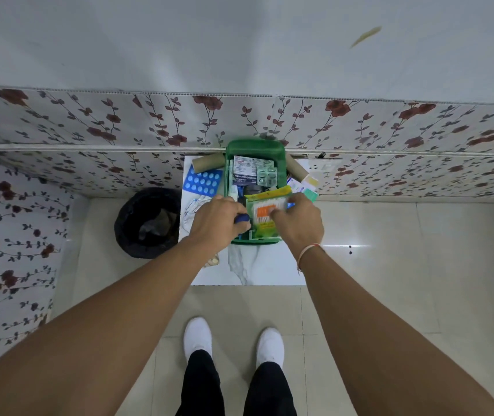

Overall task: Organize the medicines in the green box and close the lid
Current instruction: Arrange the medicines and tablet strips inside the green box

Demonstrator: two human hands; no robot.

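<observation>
The green box (pixel 256 147) stands open on a small white marble table (pixel 266 265), its lid raised against the wall. Inside lie a medicated dressing box (pixel 244 172), a silver blister strip (pixel 266 175) and other packs. My right hand (pixel 298 220) grips a green and yellow packet of cotton buds (pixel 265 214) over the box's near half. My left hand (pixel 218 220) is closed around a small dark blue object (pixel 242 218) at the box's left near edge. A blue blister pack (pixel 203 181) lies on the table left of the box.
Two cardboard tubes lie beside the box, one (pixel 208 162) at the left and one (pixel 296 169) at the right, with small packets (pixel 307 187) on the right. A black bin (pixel 146 220) stands on the floor to the left. A floral-papered wall is directly behind.
</observation>
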